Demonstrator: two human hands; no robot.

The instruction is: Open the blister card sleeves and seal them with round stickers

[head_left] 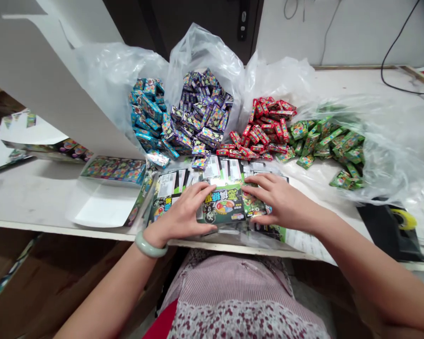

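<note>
A flat black-and-green printed candy box (224, 205) lies near the table's front edge, between my hands. My left hand (185, 212), with a pale green bangle on its wrist, grips the box's left side, fingers near its upper edge and thumb near its lower corner. From the right, my right hand (277, 200) has its fingertips at the box's right edge, thumb low and fingers high. Under the right fingers shows a second colourful printed surface (253, 205), partly hidden. Beneath and behind lie more flat printed boxes (167, 183), overlapping, some with white label panels.
Clear plastic bags spill small packs along the back: blue (146, 113), purple (205, 110), red (263, 129) and green (330, 141). An opened display carton (108, 205) stands left, beneath a large white board (63, 89). A yellow tape roll (403, 219) lies right.
</note>
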